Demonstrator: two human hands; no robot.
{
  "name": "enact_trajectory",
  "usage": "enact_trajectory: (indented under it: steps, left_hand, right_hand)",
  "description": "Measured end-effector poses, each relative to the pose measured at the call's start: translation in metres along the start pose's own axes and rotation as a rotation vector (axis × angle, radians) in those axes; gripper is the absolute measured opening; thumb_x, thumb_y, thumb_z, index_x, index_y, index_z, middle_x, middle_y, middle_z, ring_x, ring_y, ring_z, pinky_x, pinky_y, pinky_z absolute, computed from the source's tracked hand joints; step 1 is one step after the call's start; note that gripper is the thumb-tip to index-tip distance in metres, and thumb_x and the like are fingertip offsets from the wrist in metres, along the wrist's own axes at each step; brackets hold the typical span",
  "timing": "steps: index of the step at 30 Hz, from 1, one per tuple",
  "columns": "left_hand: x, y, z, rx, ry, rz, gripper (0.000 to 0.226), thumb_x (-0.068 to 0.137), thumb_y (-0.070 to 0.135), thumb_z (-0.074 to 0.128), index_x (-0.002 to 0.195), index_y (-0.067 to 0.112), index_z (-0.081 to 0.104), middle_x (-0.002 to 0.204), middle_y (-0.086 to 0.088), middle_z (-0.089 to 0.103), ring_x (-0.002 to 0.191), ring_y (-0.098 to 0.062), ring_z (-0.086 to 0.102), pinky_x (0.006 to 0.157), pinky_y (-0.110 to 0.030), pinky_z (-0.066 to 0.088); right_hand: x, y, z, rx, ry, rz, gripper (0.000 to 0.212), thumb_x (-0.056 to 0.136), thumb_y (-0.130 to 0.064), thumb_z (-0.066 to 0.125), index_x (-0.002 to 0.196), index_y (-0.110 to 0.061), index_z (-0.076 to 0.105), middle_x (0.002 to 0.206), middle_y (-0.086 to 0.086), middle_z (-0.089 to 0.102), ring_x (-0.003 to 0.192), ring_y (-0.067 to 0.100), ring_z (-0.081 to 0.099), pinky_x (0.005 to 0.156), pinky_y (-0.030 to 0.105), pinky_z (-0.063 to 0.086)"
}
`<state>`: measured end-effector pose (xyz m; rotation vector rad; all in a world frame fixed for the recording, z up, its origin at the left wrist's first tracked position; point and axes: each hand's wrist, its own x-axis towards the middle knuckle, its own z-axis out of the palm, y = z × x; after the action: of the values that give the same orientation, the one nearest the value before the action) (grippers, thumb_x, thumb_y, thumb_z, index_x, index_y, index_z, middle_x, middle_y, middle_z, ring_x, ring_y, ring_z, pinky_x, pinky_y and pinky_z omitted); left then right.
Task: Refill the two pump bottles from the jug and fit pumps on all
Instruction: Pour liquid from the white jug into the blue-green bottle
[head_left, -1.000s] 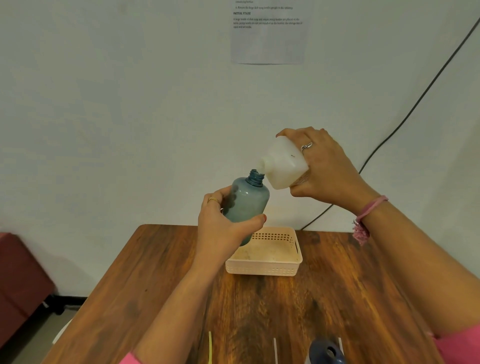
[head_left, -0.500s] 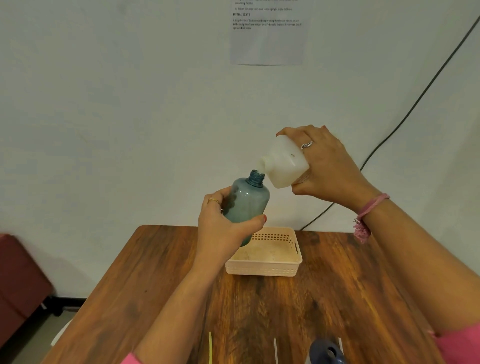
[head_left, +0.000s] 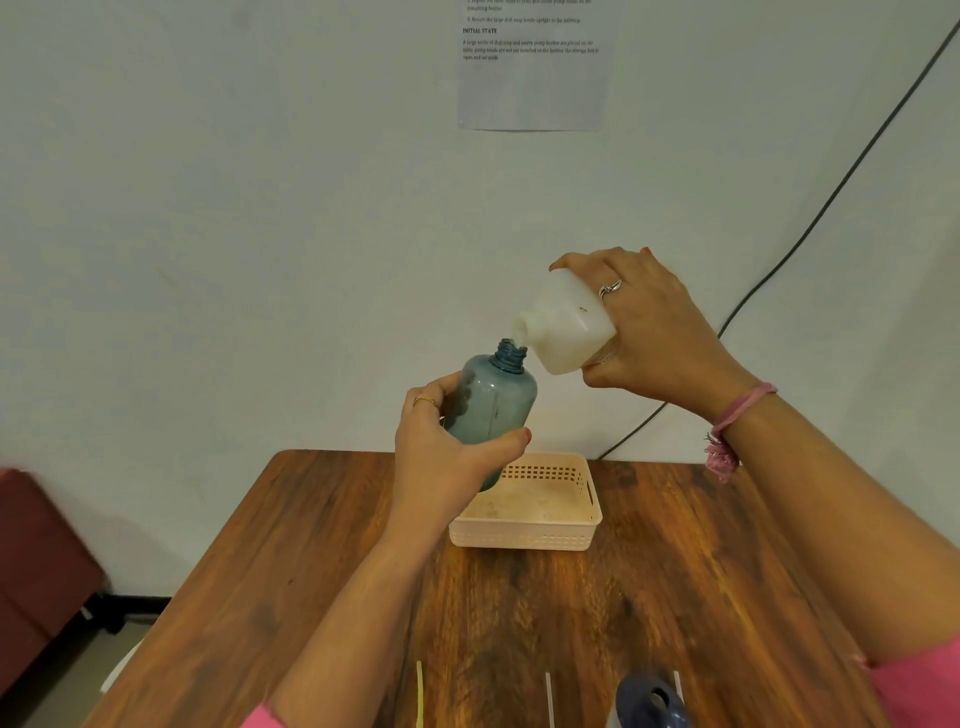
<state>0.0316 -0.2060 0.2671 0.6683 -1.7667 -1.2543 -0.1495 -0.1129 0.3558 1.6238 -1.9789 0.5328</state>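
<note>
Pouring step | translucent blue plastic pump bottle (head_left: 493, 400) is gripped by left hand (head_left: 447, 457), tilted to meet the spout | white plastic jug (head_left: 566, 327) is clasped by right hand (head_left: 654, 332), tipped mouth-down at its neck | peach perforated plastic basket (head_left: 524, 535) sits below, likely catching drips

We count two hands: left hand (head_left: 447, 447) and right hand (head_left: 654, 332). We count one white jug (head_left: 566, 327), one open blue bottle (head_left: 493, 400), one second dark blue bottle (head_left: 649, 704), one basket (head_left: 519, 538), three thin tubes (head_left: 418, 691), one bench (head_left: 675, 597), one wall sheet (head_left: 530, 78).
</note>
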Motion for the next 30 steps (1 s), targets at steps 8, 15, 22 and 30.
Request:
enact_trajectory:
  steps: [8,15,22,30]
  left_hand:
    - [0.0003,0.0008,-0.0008,-0.007,0.004,0.004,0.071,0.061,0.018,0.091,0.115,0.032,0.047,0.114,0.009,0.051,0.100,0.001,0.054,0.076,-0.021,0.052]
    - [0.0010,0.0003,-0.0014,0.008,0.000,0.011,0.072,0.062,0.020,0.091,0.117,0.031,0.046,0.117,0.005,0.052,0.102,-0.002,0.054,0.077,-0.021,0.052]
    - [0.0005,0.0017,-0.0016,0.016,-0.006,0.012,0.074,0.062,0.021,0.090,0.121,0.029,0.046,0.119,0.006,0.050,0.102,-0.005,0.054,0.072,-0.015,0.050]
    - [0.0012,0.0013,-0.0017,-0.010,0.000,0.005,0.073,0.061,0.019,0.090,0.117,0.031,0.046,0.118,0.006,0.051,0.103,-0.004,0.055,0.075,-0.017,0.051]
  right_hand:
    - [0.0001,-0.0015,-0.0009,-0.003,0.010,-0.013,0.091,0.053,-0.020,0.082,0.135,-0.020,0.043,0.123,0.006,0.051,0.109,0.028,0.047,0.105,0.046,0.029]
    - [0.0007,-0.0005,-0.0015,-0.011,0.015,-0.020,0.091,0.052,-0.021,0.082,0.134,-0.021,0.043,0.122,0.006,0.052,0.107,0.027,0.047,0.100,0.042,0.032]
    - [0.0002,-0.0027,-0.0025,-0.015,0.014,-0.018,0.092,0.051,-0.020,0.083,0.134,-0.021,0.043,0.123,0.007,0.052,0.109,0.029,0.048,0.106,0.047,0.028]
    - [0.0010,-0.0048,-0.0052,-0.022,0.024,-0.032,0.089,0.053,-0.018,0.082,0.133,-0.020,0.045,0.121,0.007,0.053,0.109,0.030,0.049,0.106,0.047,0.028]
